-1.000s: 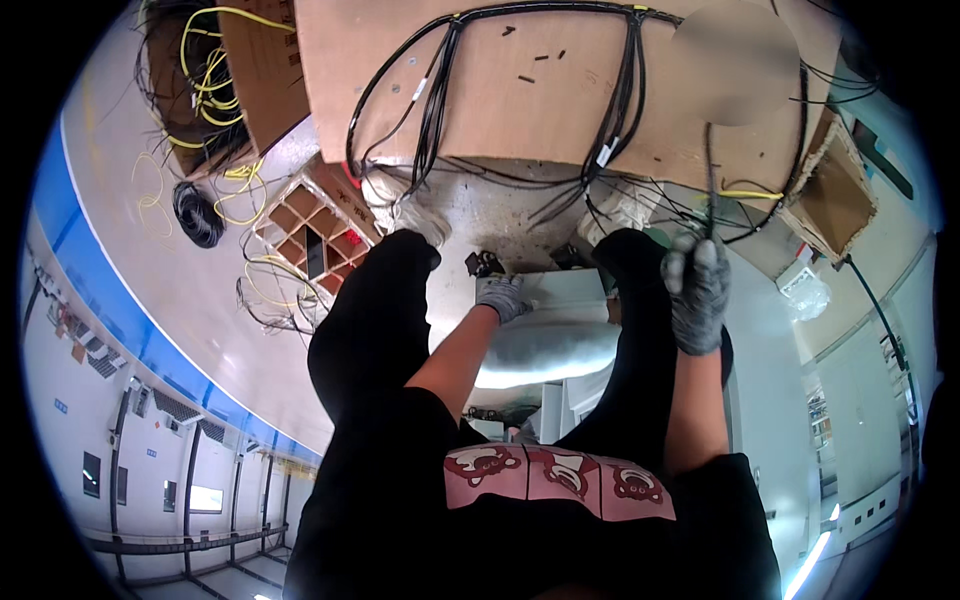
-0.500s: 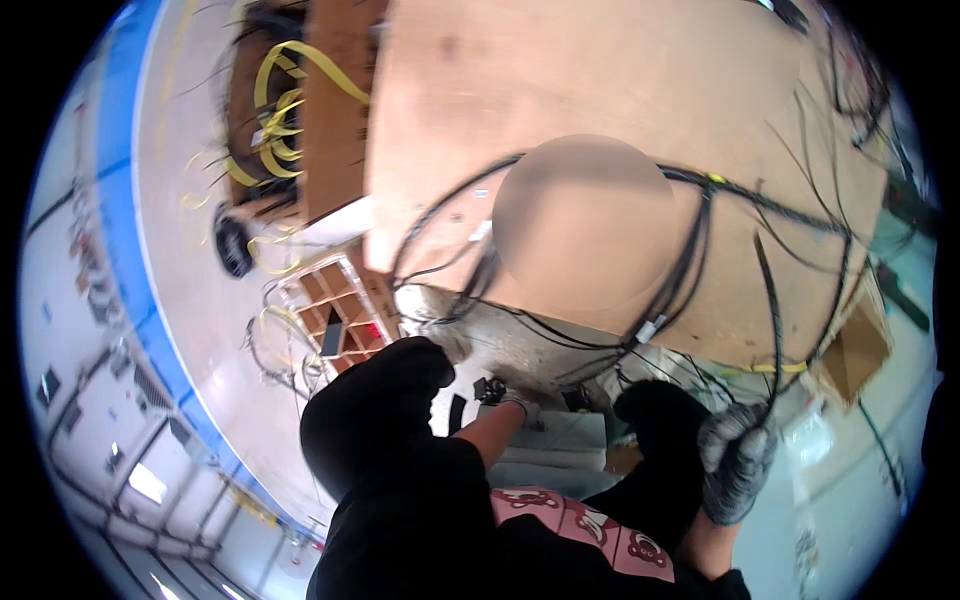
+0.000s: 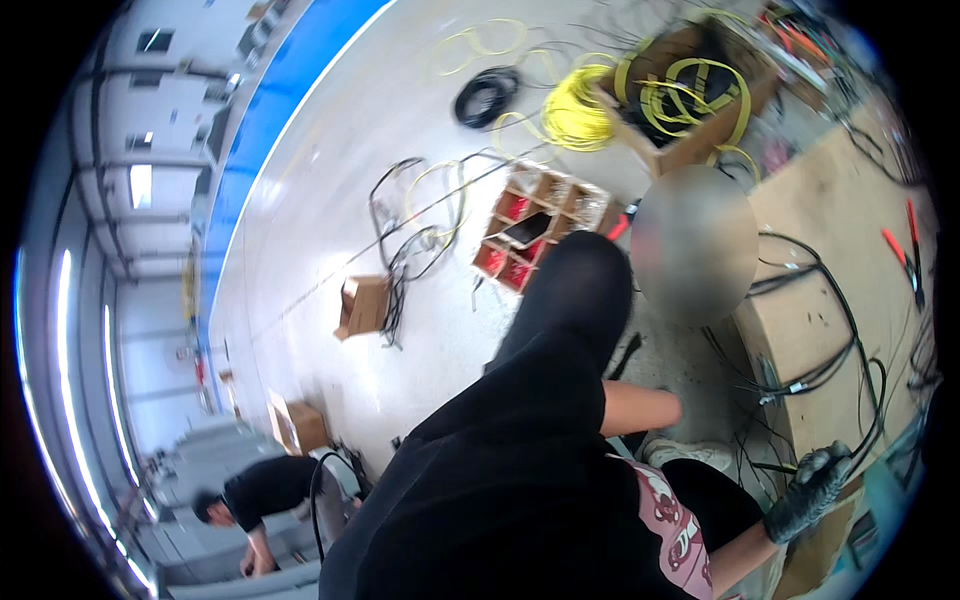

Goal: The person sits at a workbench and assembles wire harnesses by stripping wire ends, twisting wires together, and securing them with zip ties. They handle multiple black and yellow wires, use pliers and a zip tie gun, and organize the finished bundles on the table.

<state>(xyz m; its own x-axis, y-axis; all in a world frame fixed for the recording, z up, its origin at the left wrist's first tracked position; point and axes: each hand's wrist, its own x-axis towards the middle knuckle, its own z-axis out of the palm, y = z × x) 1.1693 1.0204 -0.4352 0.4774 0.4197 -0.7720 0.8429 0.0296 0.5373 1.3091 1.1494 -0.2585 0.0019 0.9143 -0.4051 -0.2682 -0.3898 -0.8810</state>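
Toward four o'clock, your right hand (image 3: 808, 492), in a grey glove, has its fingers closed around a black cable (image 3: 879, 425), which curves up from your grip toward three o'clock along the edge of the cardboard-topped table (image 3: 800, 185). Your left forearm (image 3: 640, 408) shows just right of centre, but its hand is hidden, so you cannot tell how those fingers stand. Near three o'clock on the tabletop lie red-handled pliers (image 3: 914, 265), well apart from your right hand. Just off centre toward one o'clock sits a divided box (image 3: 549, 190) with red pieces in some compartments; farther out that way is a yellow cable coil (image 3: 578, 112), beside an open carton (image 3: 690, 148) of cables. Between seven and eight o'clock, a co-worker (image 3: 272, 488) bends forward.
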